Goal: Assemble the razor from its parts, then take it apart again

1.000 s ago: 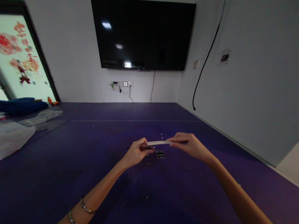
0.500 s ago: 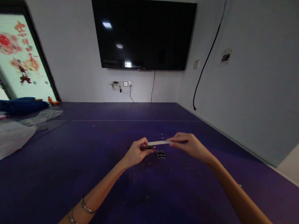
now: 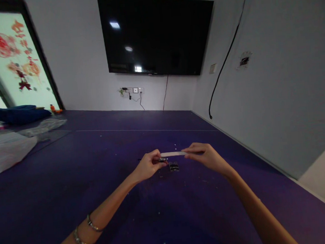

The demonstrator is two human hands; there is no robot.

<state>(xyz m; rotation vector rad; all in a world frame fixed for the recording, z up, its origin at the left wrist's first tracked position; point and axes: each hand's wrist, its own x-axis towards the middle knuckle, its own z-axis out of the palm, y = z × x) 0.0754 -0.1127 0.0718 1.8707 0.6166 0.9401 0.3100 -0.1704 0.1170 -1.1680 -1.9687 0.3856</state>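
Between my two hands a thin white strip [image 3: 172, 154] is held level above the purple surface. My left hand [image 3: 150, 164] pinches its left end, and a small metallic piece [image 3: 162, 160] shows at the same fingertips, just under the strip. My right hand [image 3: 202, 156] has the right end between thumb and fingers. Below the strip, a small dark piece with lighter marks [image 3: 174, 167] lies on the surface. It is too small to tell what it is. Two bracelets [image 3: 83, 238] circle my left forearm.
The purple surface [image 3: 118, 141] carries scattered white specks. At the far left lie a clear plastic sheet [image 3: 8, 150], a dark blue cloth [image 3: 19, 114] and a small orange object [image 3: 55, 109]. A black cable [image 3: 225, 59] hangs at the right wall; a television [image 3: 157, 35] is mounted ahead.
Both hands keep their hold on the white strip, which looks slightly straighter. The metallic piece at my left fingertips has tilted a little. The whole view has shifted slightly.
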